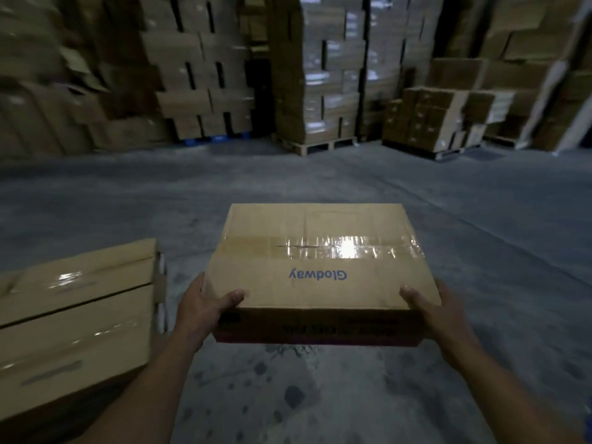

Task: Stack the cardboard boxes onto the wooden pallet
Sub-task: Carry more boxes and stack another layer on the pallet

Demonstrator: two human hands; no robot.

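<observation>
A flat, rectangular brown cardboard box (pixel 320 261) is held in mid-air at the centre of the view, above the grey concrete floor (pixel 480 219) and touching no surface. Its top face is sealed by a strip of clear glossy tape (pixel 320 249) running side to side. Blue lettering (pixel 318 274) reading "Glodway" appears upside down to the viewer, and the dark print on the near side wall is too blurred to read. The left hand (pixel 205 310) grips the near left corner, its thumb (pixel 234 298) lying on the top face and its fingers hidden beyond the side wall. The right hand (pixel 429 310) grips the near right corner in the same manner, thumb (pixel 411 298) on top. Both bare forearms extend from the lower edge of the frame. Just beside the left forearm, at lower left, stands a blurred stack of larger taped cardboard cartons (pixel 73 322). The floor below the box bears dark spots (pixel 293 395). Well apart from the box, tall carton stacks line the far side of the floor. A plastic-wrapped stack (pixel 333 68) rests on a pale wooden pallet (pixel 320 145) at centre. An unwrapped stack (pixel 198 75) to its left sits on a blue pallet (pixel 214 139). A lower stack (pixel 429 120) stands to the right.
</observation>
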